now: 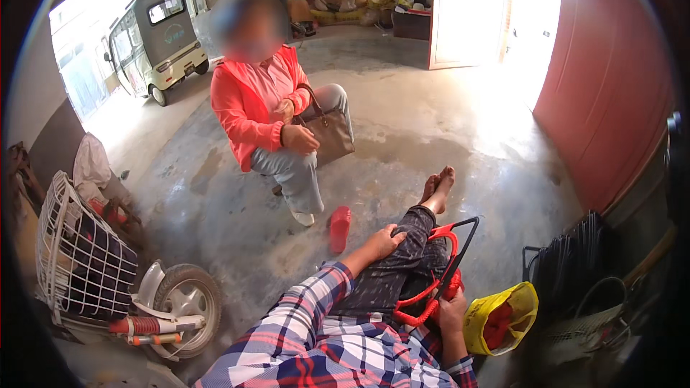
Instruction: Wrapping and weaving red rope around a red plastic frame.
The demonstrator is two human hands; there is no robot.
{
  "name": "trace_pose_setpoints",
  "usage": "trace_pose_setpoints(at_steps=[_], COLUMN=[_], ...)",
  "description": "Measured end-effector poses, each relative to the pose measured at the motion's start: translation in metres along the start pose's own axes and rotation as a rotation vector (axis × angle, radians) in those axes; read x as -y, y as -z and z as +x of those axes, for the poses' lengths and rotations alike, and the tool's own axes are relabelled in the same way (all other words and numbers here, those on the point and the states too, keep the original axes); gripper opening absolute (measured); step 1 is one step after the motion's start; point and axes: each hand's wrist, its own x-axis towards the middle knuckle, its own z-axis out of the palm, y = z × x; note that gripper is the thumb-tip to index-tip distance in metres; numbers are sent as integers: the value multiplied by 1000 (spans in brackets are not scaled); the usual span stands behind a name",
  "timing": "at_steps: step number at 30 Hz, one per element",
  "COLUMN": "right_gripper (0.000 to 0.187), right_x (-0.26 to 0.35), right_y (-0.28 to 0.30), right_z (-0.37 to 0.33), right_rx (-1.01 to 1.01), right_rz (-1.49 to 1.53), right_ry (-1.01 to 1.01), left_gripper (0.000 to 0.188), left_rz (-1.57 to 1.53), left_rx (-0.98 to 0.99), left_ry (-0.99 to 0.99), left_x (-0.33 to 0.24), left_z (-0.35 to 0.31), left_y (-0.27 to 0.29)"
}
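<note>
My left hand (387, 241) lies on my dark patterned trouser leg (374, 280), close to the knee, holding nothing. My right hand (453, 312) is closed round a black frame with red cord wound on it (451, 286), beside my right thigh. Thick red loops of the frame rest over my lap, and its thin black bar rises toward the far right. Part of the grip is hidden by the hand. Right beside that hand stands an open yellow bag (528, 309) with red material inside.
Several black frames (571, 255) are stacked at the right, near a red door (604, 93). A person in a pink jacket (248, 104) sits opposite with a brown handbag (332, 135). A red slipper (340, 230) lies on the floor; a scooter with a white basket (83, 251) stands left.
</note>
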Motion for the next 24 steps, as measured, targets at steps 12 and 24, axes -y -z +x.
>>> trace_pose_setpoints(at_steps=[12, 24], right_gripper=[28, 24], right_x=[-15, -22], right_y=[-2, -1], right_z=[3, 4], right_rx=[-8, 28], right_rz=[127, 108], right_ry=[-37, 6], left_gripper=[68, 68], left_rz=[-35, -4], left_rx=[19, -12], left_ry=[73, 45], left_x=[1, 2], left_z=[-1, -4], left_y=[1, 0])
